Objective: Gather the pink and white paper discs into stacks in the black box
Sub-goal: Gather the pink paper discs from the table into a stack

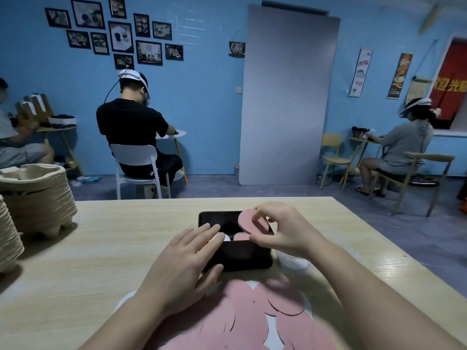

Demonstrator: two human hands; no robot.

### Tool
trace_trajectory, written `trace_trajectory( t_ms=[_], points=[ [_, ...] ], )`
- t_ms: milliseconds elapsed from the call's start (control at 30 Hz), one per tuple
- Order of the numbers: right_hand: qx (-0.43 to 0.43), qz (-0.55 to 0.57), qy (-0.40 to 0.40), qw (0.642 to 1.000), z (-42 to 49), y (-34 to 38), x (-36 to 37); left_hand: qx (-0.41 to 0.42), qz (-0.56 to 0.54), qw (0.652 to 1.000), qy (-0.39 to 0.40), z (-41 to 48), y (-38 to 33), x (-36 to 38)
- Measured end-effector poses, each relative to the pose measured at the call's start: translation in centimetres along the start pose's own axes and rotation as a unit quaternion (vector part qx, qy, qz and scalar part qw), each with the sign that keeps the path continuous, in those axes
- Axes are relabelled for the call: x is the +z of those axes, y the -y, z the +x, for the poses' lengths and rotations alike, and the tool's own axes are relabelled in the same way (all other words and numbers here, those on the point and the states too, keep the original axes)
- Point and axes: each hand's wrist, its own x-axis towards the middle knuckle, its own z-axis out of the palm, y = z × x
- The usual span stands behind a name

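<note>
Right hand (280, 229) pinches a pink disc (252, 221) between thumb and fingertips, tilted up over the right side of the black box (237, 256). Left hand (188, 263) lies open and flat, fingers spread across the box's left edge, fingertips over a white disc (225, 237) inside, with another pink one just beside it. The box sits mid-table (101, 248). Nearer, a loose spread of pink discs (252, 314) overlaps on the wood. Far left, stacked paper trays (38, 195).
</note>
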Motion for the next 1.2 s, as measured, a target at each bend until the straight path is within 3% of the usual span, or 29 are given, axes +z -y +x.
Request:
trace_trajectory(
  t_ms=[267,667,1200],
  points=[
    [0.067,0.039,0.039,0.996,1.7,-1.9,-0.4,-0.007,-0.029,0.999,0.014,-0.3,0.4,0.6],
    [0.034,-0.053,0.101,0.993,3.1,-1.7,-0.4,-0.007,-0.057,0.998,0.005,-0.4,0.4,0.7],
    [0.038,-0.042,0.078,0.995,2.6,-2.6,0.2,-0.006,-0.058,0.998,0.009,-0.7,0.1,0.4]
  ],
)
